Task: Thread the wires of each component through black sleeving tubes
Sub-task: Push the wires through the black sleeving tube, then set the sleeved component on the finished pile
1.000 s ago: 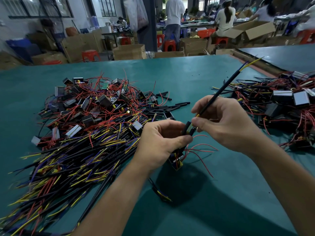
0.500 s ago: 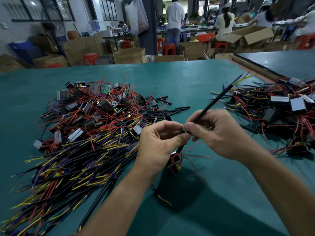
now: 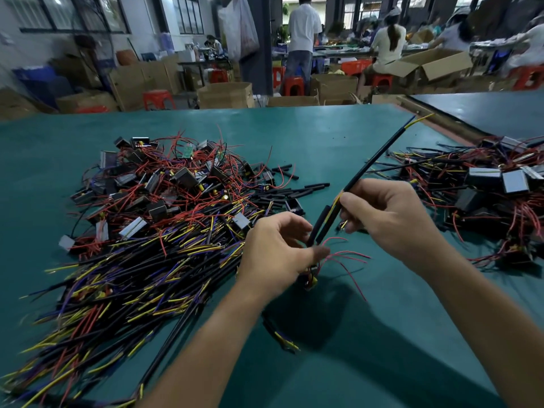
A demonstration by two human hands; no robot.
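My left hand [image 3: 279, 251] grips a small component [image 3: 309, 279] with loose red wires [image 3: 347, 257] just above the green table. Two short black sleeving tubes [image 3: 322, 226] stand up from that hand, side by side. My right hand [image 3: 388, 219] pinches a long black sleeved wire [image 3: 379, 156] that slants up to the right, with yellow and blue wire ends showing at its tip [image 3: 421, 119]. The two hands are close together, a few centimetres apart.
A big heap of components with red, yellow and purple wires [image 3: 153, 225] covers the left of the green table [image 3: 323, 136]. Loose short black tubes [image 3: 297, 191] lie behind my left hand. Another pile of components [image 3: 485, 189] sits at the right. People work at benches beyond.
My hands have drawn slightly apart. The short black tubes now stand exposed between them, and the component's red wires have swung out to the right.
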